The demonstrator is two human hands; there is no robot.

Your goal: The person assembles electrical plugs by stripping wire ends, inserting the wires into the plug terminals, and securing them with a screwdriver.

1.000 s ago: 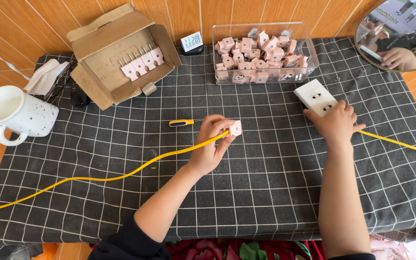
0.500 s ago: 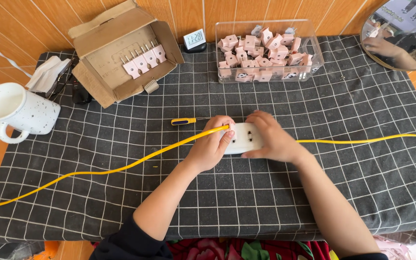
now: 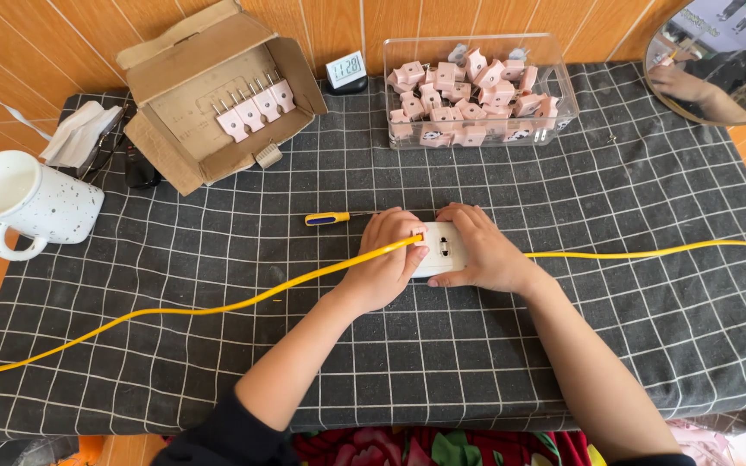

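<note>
Both hands, left hand (image 3: pixel 383 267) and right hand (image 3: pixel 481 250), are pressing together on one white socket block (image 3: pixel 440 250); behind, one open cardboard box (image 3: pixel 218 91) is holding four pink plugs (image 3: pixel 256 108).

Looks like home workbench for small piecework assembly. Wood-panelled wall (image 3: pixel 563 22) behind, grid-patterned dark tablecloth (image 3: pixel 218 250) over table. Speckled white mug (image 3: pixel 23 203), small digital clock (image 3: pixel 345 71), round mirror (image 3: pixel 723 56). Clear bin of pink plugs (image 3: pixel 477 91), cardboard box (image 3: pixel 218 95) holding more, yellow-handled screwdriver (image 3: pixel 328 218).
</note>
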